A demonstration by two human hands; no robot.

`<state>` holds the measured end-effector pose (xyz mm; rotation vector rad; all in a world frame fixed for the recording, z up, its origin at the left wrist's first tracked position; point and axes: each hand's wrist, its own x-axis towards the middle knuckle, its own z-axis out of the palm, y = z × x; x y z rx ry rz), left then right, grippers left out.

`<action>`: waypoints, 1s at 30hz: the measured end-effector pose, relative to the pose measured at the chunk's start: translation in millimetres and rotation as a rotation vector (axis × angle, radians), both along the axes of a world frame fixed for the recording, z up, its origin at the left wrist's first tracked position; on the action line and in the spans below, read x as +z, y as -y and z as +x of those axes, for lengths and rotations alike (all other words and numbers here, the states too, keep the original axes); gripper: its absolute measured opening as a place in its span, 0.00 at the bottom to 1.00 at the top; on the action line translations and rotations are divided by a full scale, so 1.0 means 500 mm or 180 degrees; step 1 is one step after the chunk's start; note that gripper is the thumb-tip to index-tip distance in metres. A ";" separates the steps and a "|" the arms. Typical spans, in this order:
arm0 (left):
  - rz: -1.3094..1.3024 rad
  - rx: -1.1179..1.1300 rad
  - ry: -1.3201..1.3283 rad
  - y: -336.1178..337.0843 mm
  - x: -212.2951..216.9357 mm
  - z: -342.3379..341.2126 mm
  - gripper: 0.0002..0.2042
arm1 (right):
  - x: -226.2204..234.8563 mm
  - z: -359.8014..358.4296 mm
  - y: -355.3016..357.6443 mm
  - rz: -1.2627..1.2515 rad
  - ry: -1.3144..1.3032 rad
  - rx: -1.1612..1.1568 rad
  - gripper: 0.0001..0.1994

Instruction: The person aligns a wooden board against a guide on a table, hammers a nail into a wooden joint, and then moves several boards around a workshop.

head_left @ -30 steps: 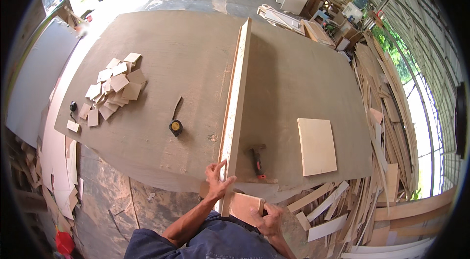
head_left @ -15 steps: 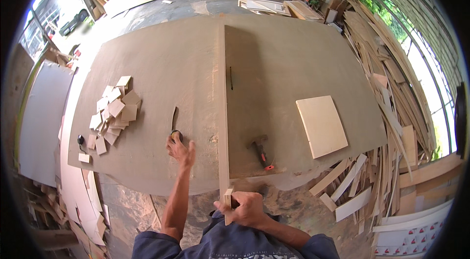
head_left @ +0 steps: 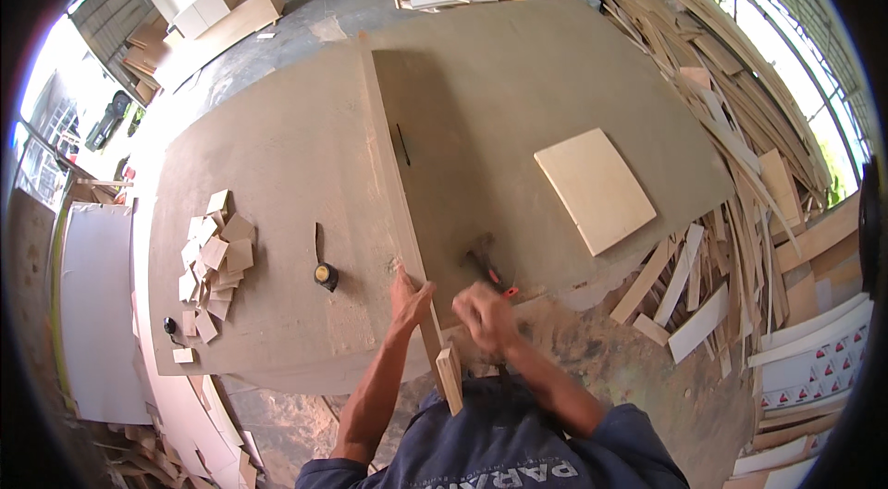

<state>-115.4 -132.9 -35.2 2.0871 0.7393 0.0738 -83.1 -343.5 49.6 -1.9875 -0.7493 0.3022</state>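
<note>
A long narrow board (head_left: pixel 390 147) stands on edge across the big brown sheet, its near end reaching my body. My left hand (head_left: pixel 409 301) grips the board near the sheet's front edge, thumb over its top. At the board's near end is a short layered wood piece (head_left: pixel 449 373). My right hand (head_left: pixel 485 318), blurred and apparently curled, hovers right of the board, just short of a hammer (head_left: pixel 483 264) with a black and red handle. Whether it holds anything is unclear. Left of the board lies a tape measure (head_left: pixel 325 276), its blade slightly out.
Small square wood pieces (head_left: pixel 217 253) are heaped on the left of the brown sheet (head_left: pixel 305 147). A pale rectangular panel (head_left: pixel 597 190) lies on the right, and a thin dark stick (head_left: pixel 403 145) beside the board. Offcuts (head_left: pixel 680 276) and stacked planks (head_left: pixel 731 100) crowd the right side.
My left hand has left the tape measure and moved right onto the board. My right hand has let go of the board's near end and moved up toward the hammer. The view has turned.
</note>
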 end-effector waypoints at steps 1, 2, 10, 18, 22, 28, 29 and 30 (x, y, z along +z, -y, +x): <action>-0.0403 0.0072 -0.0087 0.030 0.038 0.014 0.43 | -0.044 0.025 0.005 -0.0514 0.0885 -0.0553 0.11; -0.0779 0.0175 -0.0195 0.045 0.057 0.013 0.45 | -0.089 0.045 0.011 -0.1125 0.1250 -0.0912 0.12; -0.0872 0.0481 0.0641 0.026 0.029 -0.006 0.35 | -0.248 0.103 0.008 -0.1716 0.0969 -0.1061 0.17; -0.0629 0.0503 0.1164 0.041 0.024 0.013 0.32 | -0.179 0.105 -0.195 0.2225 -0.2456 -0.2394 0.13; -0.1234 0.0341 0.0425 -0.012 0.011 -0.015 0.31 | -0.175 0.111 -0.176 0.1358 -0.3033 -0.1232 0.15; -0.1138 0.0454 0.0575 0.018 0.005 0.000 0.30 | -0.171 0.133 -0.107 0.1283 -0.2781 -0.1891 0.13; -0.1213 0.0377 0.0837 0.023 0.007 0.001 0.31 | -0.170 0.140 -0.094 0.1233 -0.2854 -0.1699 0.13; -0.1284 0.0304 0.1100 0.024 0.010 0.000 0.31 | -0.170 0.145 -0.087 0.1180 -0.2928 -0.1502 0.12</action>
